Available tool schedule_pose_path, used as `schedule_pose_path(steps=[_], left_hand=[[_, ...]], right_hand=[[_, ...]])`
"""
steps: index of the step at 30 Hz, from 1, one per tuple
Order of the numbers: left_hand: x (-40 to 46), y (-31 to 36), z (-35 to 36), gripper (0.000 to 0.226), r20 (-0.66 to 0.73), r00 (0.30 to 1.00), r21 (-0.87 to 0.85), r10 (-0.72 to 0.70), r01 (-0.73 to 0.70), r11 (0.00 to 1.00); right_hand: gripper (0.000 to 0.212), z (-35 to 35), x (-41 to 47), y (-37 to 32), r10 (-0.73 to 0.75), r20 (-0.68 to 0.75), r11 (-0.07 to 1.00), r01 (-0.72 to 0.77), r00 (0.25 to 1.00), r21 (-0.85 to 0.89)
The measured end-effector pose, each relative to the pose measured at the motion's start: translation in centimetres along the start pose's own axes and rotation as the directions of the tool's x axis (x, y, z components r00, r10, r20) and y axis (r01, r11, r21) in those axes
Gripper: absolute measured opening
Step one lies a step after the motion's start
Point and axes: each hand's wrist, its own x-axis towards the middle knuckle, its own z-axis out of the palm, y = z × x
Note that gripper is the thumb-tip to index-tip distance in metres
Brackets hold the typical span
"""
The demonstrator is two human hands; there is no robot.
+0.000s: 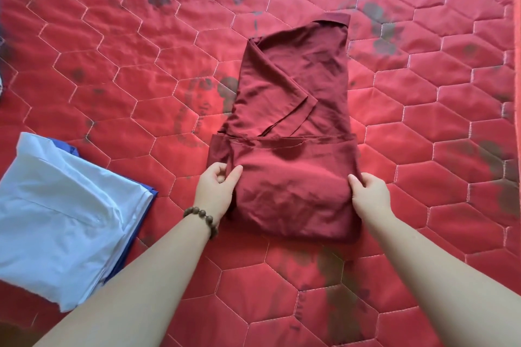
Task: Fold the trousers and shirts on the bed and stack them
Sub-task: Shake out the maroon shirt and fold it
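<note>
1. We are pinching the left edge of the folded-up lower part of the maroon shirt [293,127] with our left hand [218,191], thumb on top and fingers curled around the cloth.
2. We are gripping the right edge of that same fold with our right hand [369,194], thumb pressing on the fabric and the other fingers tucked under it, out of sight.
3. We are wearing a brown bead bracelet [204,218] on the left wrist, and both bare forearms are reaching in from the near edge of the bed.
4. We are seeing the shirt lying lengthwise in the middle of the red quilted mattress [112,36], sides already folded inward, collar pointing toward the far edge, bottom hem doubled up over the body.
5. We are keeping a folded white garment [62,205] near the left edge of the bed, resting on top of a blue garment [146,191] whose rim is peeking out, well apart from the shirt.
</note>
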Motion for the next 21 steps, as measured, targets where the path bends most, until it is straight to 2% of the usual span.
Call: schedule_pose_path(steps=[2,3,5,7,9,11,12,14,15,17,18,21], left_hand=[[0.7,-0.4,0.2,0.029,-0.021,0.995,0.167,-0.101,0.103,0.981],[1.0,-0.5,0.3,0.030,-0.023,0.990,0.181,-0.136,0.138,0.974],[1.7,-0.4,0.5,0.026,0.012,0.984,-0.001,-0.179,0.179,0.984],[2.1,0.3,0.6,0.013,0.066,0.977,-0.222,-0.201,0.210,0.952],[2.8,1.0,0.5,0.017,0.055,0.980,-0.306,-0.194,0.201,0.931],[3.3,1.3,0.1,0.019,-0.077,0.989,-0.189,-0.130,0.113,0.975],[3.5,1.4,-0.2,0.017,-0.165,0.984,-0.048,-0.063,0.056,0.997],[3.4,1.3,-0.8,0.016,-0.275,0.960,0.243,0.053,0.016,0.970],[3.3,1.1,-1.1,0.022,-0.290,0.956,0.320,0.056,0.041,0.947],[3.0,1.0,-1.4,0.044,-0.263,0.965,0.339,-0.016,0.108,0.935],[2.9,0.9,-1.6,0.049,-0.231,0.972,0.327,-0.036,0.112,0.938],[2.8,0.7,-1.8,0.032,-0.104,0.994,0.401,0.016,0.028,0.916]], right_hand=[[0.043,0.2,0.1,0.3,0.048,0.025,0.994,-0.045,0.999,-0.099],[0.047,0.2,0.1,0.3,0.046,0.020,0.994,-0.043,0.999,-0.105],[0.049,0.3,0.4,-0.3,0.003,-0.026,0.999,-0.004,1.000,-0.039],[0.037,0.4,1.0,-1.0,-0.002,-0.048,0.999,0.004,0.999,0.043],[0.024,0.5,1.7,-1.7,0.011,-0.028,0.996,-0.008,1.000,0.085],[0.022,0.6,2.2,-1.9,-0.001,-0.046,0.995,0.005,0.999,0.098],[0.024,0.7,2.4,-1.9,0.008,-0.060,0.995,-0.002,0.998,0.099],[0.034,0.8,2.4,-1.7,0.051,-0.067,0.996,-0.046,0.996,0.079],[0.037,0.8,2.2,-1.5,0.072,-0.062,0.995,-0.068,0.995,0.070],[0.041,0.7,1.8,-1.3,0.087,-0.056,0.994,-0.083,0.995,0.073],[0.040,0.6,1.6,-1.2,0.084,-0.051,0.993,-0.079,0.995,0.088],[0.025,0.5,1.2,-1.1,0.020,0.005,0.993,-0.020,1.000,0.119]])
